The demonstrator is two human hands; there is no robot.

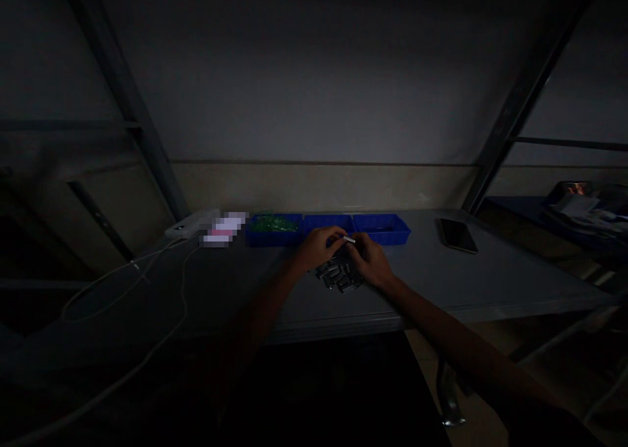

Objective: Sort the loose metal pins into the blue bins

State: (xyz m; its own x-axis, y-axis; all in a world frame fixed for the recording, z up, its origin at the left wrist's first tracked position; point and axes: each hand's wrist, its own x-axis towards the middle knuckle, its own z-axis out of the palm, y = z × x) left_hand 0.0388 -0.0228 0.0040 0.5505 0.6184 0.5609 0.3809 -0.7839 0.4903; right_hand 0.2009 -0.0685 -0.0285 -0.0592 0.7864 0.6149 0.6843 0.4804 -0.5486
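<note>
Both my hands meet over the middle of a grey table (490, 277). My left hand (318, 245) and my right hand (371, 258) have their fingers curled and pinch a small silvery metal piece (348, 239) between them. Just below them lies a heap of several small dark metal parts (338, 277). Behind the hands stand three blue trays in a row: the left tray (273, 230) holds green bits, while the contents of the middle tray (328, 222) and the right tray (383, 227) are too dark to make out.
A dark phone (457, 235) lies flat on the table at the right. At the back left sit a white power strip (189, 224) and a white cable (147, 283) looping to the table's left edge. Metal shelf uprights (147, 139) frame both sides.
</note>
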